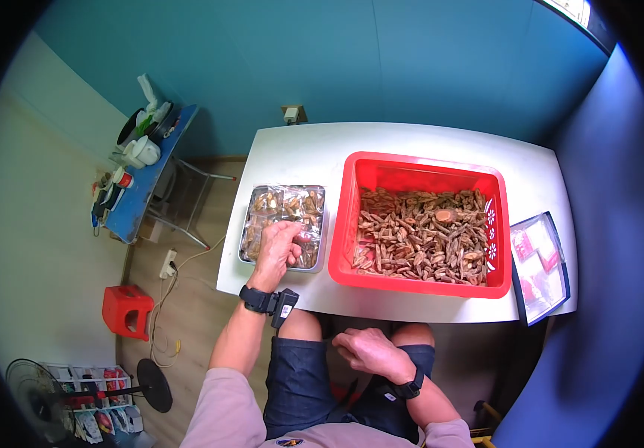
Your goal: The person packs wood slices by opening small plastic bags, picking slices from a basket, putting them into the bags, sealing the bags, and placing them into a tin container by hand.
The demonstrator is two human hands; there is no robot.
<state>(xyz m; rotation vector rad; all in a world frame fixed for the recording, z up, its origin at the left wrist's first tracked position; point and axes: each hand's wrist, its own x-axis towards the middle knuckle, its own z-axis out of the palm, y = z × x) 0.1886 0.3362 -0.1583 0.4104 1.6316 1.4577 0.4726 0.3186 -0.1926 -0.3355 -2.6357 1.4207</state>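
My left hand (280,246) is over the metal tray (325,224) on the left of the table, its fingers curled together at the clear plastic bags (303,201) of brown dried pieces. Whatever is between those fingertips is too small to make out. To the right stands a red plastic bin (426,287) holding a heap of brown dried pieces (426,239). My right hand (366,349) rests over my lap, below the table's front edge, with its fingers curled and nothing visible in them.
A dark-edged case (542,269) with red and white packets lies at the right of the white table (411,138). Leftward are a blue side table (137,196) with containers, a red stool (127,312), a power strip with cables (168,263) and a fan (154,385).
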